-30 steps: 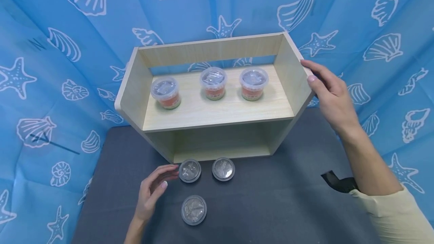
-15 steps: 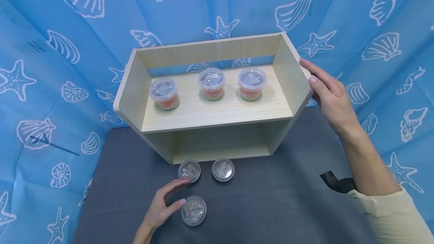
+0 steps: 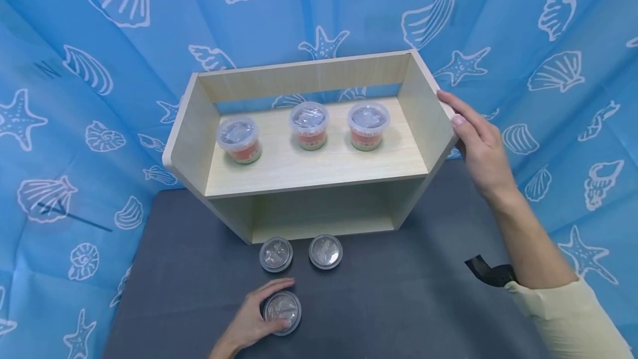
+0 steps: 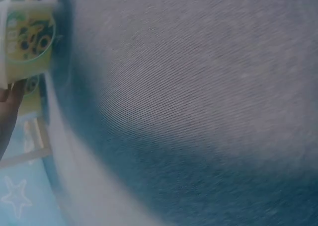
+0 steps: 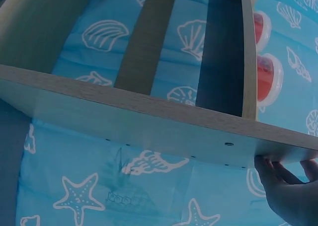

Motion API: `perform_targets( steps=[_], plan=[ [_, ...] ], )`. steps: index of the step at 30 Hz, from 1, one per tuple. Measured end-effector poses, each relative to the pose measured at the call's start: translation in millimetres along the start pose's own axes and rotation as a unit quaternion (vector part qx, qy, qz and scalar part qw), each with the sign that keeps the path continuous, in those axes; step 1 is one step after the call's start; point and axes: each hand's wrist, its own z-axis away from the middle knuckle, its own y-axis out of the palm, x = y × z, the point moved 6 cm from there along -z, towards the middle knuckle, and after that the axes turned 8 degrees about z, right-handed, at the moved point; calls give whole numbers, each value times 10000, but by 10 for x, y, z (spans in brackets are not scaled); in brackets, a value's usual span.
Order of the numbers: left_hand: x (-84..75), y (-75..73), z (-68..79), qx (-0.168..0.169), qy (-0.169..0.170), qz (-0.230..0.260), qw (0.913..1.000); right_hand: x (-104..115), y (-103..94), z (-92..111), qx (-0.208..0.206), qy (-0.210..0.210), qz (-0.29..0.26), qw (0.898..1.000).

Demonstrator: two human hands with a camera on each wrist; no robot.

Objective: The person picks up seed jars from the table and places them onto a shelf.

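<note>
My left hand [image 3: 253, 316] curves round a small lidded plastic tub [image 3: 289, 303] on the dark cloth, with the thumb over its lid and the fingers along its far side. In the left wrist view this tub [image 4: 30, 32] shows yellow with a printed label. Against the outer face of a pale wooden shelf's side panel [image 5: 164, 131], at its upper right edge, rest the fingers of my right hand [image 3: 480, 145]. Two more tubs, one at the left [image 3: 276, 255] and one at the right [image 3: 325, 252], stand close before the shelf's lower opening.
Three lidded tubs with red sides, the left [image 3: 244, 153], the middle [image 3: 311, 140] and the right [image 3: 366, 140], stand on the upper board [image 3: 319, 173]. A blue curtain [image 3: 369, 4] with white sea shells hangs behind. Dark cloth [image 3: 379, 292] covers the table.
My left hand has moved down and right, from beside the left tub at the shelf to the nearest tub, and now curves round it. My right hand keeps its place on the shelf.
</note>
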Motion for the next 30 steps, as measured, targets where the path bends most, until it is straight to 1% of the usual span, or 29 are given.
perform_targets(
  steps=[3,8,12,16,20,22,27,30],
  plan=[
    [62,54,46,64,-232,-114,9996,-12,15,5,-93,-3,-2,10000],
    [135,123,104,99,-458,-288,9985,-20,36,16,-168,-72,-42,9998],
    [224,157,139,42,-776,-300,9965,-27,43,12,-252,-121,-181,9994],
    [312,180,183,60,-1040,-308,9941,-37,54,6,-319,-215,-459,9982],
    [340,203,201,166,-1216,-339,9919,-46,61,3,-382,-311,-706,9963],
    [337,213,200,199,-1243,-355,9914,-49,63,2,-408,-340,-761,9957],
    [334,235,190,209,-1420,-315,9891,-51,68,1,-415,-374,-714,9959],
    [336,246,182,166,-1492,-267,9883,-50,70,1,-409,-364,-576,9968]
  ],
)
